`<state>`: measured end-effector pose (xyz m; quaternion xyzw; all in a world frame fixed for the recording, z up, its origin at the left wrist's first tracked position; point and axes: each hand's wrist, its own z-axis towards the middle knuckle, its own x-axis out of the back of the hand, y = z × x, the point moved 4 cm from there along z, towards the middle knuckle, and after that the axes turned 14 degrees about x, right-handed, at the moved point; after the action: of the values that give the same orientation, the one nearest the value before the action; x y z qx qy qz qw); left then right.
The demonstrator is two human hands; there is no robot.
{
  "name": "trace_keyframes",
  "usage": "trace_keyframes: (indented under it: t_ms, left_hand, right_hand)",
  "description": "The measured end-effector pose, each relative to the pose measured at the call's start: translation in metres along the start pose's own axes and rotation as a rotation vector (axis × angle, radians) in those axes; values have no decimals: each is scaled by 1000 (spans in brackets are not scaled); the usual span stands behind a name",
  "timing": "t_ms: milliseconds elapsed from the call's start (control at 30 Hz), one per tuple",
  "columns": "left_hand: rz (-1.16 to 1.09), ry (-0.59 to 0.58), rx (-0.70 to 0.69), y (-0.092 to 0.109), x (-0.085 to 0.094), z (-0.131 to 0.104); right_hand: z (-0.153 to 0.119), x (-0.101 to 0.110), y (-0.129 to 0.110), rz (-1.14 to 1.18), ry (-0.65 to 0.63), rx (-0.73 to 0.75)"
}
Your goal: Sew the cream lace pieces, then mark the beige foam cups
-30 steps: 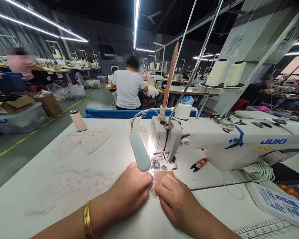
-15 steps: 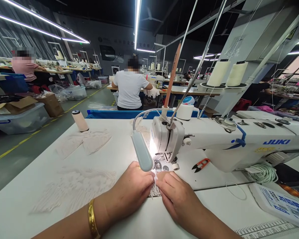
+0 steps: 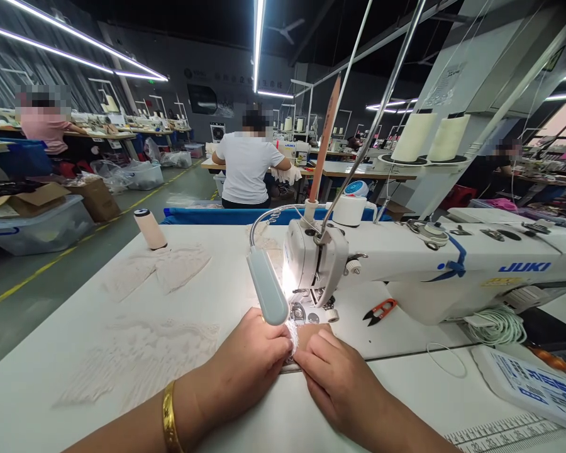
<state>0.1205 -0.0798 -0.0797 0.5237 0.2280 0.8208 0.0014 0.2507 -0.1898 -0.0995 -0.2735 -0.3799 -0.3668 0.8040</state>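
Observation:
A strip of white lace fabric (image 3: 292, 333) lies just in front of the needle area of a white sewing machine (image 3: 377, 251). My left hand (image 3: 255, 346) is closed on the lace from the left, fingers curled at its edge. From the right, my right hand (image 3: 332, 362) pinches the near part of the lace, its thumb and forefinger close to my left fingertips. Beside the right fingers a tan flat piece (image 3: 311, 335) shows on the machine bed. A grey-green lamp head (image 3: 268, 286) hangs over my left fingers and hides part of the needle area.
Pale lace pieces (image 3: 141, 352) lie on the white table at left, with a thread cone (image 3: 149, 229) behind them. Orange thread snips (image 3: 380, 312) rest right of the needle. A ruler (image 3: 504, 434) and a white case (image 3: 528, 390) lie at right. A co-worker (image 3: 248, 167) sits ahead.
The lace between my hands has drawn in toward the needle, and its loose fringe no longer shows below my fingers. More of the tan piece is visible. Both hands stay nearly in place.

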Motion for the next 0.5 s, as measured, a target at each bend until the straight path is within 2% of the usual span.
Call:
trace_keyframes:
  t_ms: [500]
  left_hand:
    - [31, 90, -36, -5, 2, 9]
  right_hand:
    - [3, -2, 2, -40, 31, -27]
